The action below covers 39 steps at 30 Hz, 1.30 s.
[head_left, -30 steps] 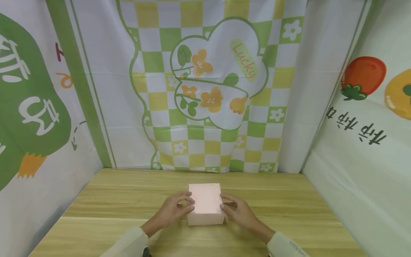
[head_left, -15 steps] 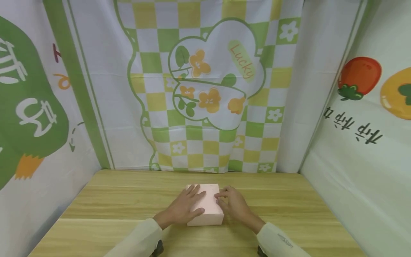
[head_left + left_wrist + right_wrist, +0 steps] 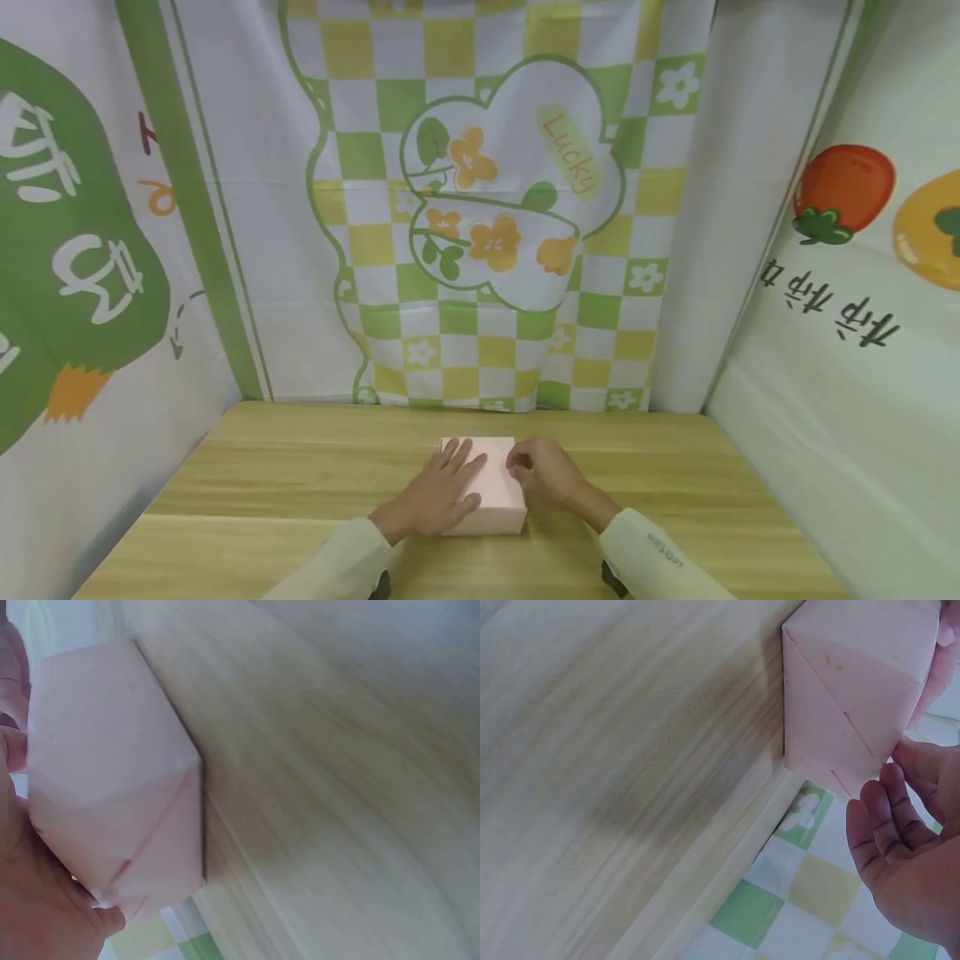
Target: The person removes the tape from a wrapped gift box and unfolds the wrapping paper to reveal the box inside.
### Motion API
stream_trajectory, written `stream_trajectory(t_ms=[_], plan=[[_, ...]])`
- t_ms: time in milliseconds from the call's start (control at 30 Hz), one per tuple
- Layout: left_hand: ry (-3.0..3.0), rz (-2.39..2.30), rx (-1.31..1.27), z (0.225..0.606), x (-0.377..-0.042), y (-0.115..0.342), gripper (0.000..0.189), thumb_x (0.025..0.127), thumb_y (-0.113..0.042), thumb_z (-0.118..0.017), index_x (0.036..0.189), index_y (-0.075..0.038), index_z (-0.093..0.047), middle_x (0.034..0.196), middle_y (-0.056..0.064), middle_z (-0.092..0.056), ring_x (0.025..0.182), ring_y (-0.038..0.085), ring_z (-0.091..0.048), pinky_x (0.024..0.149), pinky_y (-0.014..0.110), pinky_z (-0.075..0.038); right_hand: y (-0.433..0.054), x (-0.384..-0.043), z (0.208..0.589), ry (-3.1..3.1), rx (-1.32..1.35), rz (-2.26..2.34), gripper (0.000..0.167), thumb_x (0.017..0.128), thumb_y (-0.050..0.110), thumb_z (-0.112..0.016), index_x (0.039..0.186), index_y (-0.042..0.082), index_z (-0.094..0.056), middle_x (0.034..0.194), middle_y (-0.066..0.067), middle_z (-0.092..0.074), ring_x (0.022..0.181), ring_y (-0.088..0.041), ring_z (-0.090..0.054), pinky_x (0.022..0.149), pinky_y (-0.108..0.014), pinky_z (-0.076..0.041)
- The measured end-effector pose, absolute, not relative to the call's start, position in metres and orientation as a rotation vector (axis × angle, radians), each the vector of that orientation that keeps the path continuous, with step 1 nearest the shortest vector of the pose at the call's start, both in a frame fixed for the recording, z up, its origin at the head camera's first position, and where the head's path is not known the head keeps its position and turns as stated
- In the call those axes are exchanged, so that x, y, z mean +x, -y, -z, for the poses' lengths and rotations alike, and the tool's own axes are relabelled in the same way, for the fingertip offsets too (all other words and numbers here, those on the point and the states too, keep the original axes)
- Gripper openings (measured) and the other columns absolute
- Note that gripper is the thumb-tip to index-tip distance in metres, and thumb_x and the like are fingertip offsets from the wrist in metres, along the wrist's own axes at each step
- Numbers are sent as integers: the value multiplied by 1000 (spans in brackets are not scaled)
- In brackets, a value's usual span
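A pale pink paper box [image 3: 495, 487] sits on the wooden table, near its middle. Diagonal fold lines and short slits mark its side faces in both wrist views. My left hand [image 3: 438, 493] lies over the left part of the box's top, its fingers spread. Under the left palm, part of the top is hidden. At the upper right edge of the box, my right hand [image 3: 915, 825] has its thumb and index finger brought together on the edge. The other right fingers are bent beside the box's side.
The wooden table [image 3: 300, 475] reaches back to a green and yellow checked cloth [image 3: 480, 342]. White printed cloths stand on the left [image 3: 202, 333] and the right [image 3: 825, 417].
My left hand has moved from the box's left side onto its top. My right hand has shifted up along the right edge, its fingers curling closer together. The box has stayed in place.
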<state>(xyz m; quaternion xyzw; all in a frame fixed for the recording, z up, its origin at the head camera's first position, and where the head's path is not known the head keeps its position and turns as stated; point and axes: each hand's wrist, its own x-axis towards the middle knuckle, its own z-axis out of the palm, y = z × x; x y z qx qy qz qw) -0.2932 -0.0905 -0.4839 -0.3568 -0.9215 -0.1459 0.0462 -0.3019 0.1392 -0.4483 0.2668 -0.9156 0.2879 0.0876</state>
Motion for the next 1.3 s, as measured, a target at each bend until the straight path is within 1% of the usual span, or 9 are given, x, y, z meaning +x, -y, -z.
stream_trajectory(t_ms=[167, 333, 467, 667, 867, 1033, 1133, 1200, 1300], plan=[[2855, 420, -1038, 477, -290, 82, 60, 102, -37, -36, 150, -2, -36, 160, 27, -18, 150, 43, -15, 121, 61, -16, -141, -302, 451, 2724, 808, -906, 9, 83, -2, -69, 84, 6, -70, 77, -2, -63, 72, -9, -54, 63, -19, -46], [2826, 447, -1058, 478, -289, 82, 62, 104, -42, -36, 148, 2, -38, 159, 29, -22, 148, 46, -19, 118, 66, -17, -143, -305, 451, 2742, 857, -931, 9, 85, -2, -68, 84, 7, -68, 75, 0, -62, 71, -5, -52, 63, -18, -45], [2841, 472, -1045, 482, -292, 82, 63, 103, -44, -37, 149, -1, -38, 160, 27, -22, 149, 44, -18, 119, 65, -15, -145, -311, 451, 2764, 902, -928, 9, 87, 1, -67, 83, 8, -67, 75, 0, -62, 70, -4, -50, 63, -18, -45], [2844, 467, -1027, 485, -294, 83, 63, 103, -46, -37, 150, -3, -37, 161, 25, -21, 149, 43, -18, 119, 64, -15, -144, -316, 450, 2803, 984, -832, 12, 94, 4, -61, 83, 9, -62, 77, 2, -57, 72, -5, -47, 64, -19, -44], [2806, 482, -1057, 479, -291, 84, 61, 103, -42, -39, 147, 1, -40, 158, 29, -26, 147, 46, -23, 117, 67, -18, -146, -316, 452, 2821, 972, -899, 10, 96, 2, -57, 88, 7, -59, 84, -3, -57, 78, -12, -50, 67, -22, -45], [2809, 467, -1041, 477, -290, 84, 62, 103, -43, -38, 148, -1, -40, 159, 26, -26, 148, 44, -22, 118, 64, -19, -149, -317, 458, 2762, 945, -1072, 4, 95, 4, -60, 95, 7, -63, 86, -2, -61, 79, -7, -53, 69, -20, -48], [2811, 457, -1034, 477, -291, 84, 62, 103, -44, -37, 148, -2, -40, 159, 25, -26, 148, 43, -23, 119, 63, -19, -150, -319, 461, 2715, 962, -1093, 6, 93, 3, -62, 94, 8, -66, 85, -2, -63, 78, -4, -54, 71, -20, -49], [2815, 470, -1035, 478, -291, 84, 62, 103, -45, -38, 147, -1, -40, 159, 25, -26, 148, 43, -23, 119, 64, -19, -151, -319, 462, 2703, 977, -1075, 8, 93, 3, -62, 90, 8, -67, 85, -2, -63, 79, -4, -53, 71, -20, -49], [2817, 486, -1039, 479, -291, 84, 62, 103, -44, -38, 147, -1, -40, 159, 25, -25, 148, 43, -22, 118, 64, -18, -151, -319, 463, 2720, 980, -1060, 10, 95, 5, -59, 87, 9, -64, 88, -1, -61, 81, -5, -51, 72, -20, -48]])
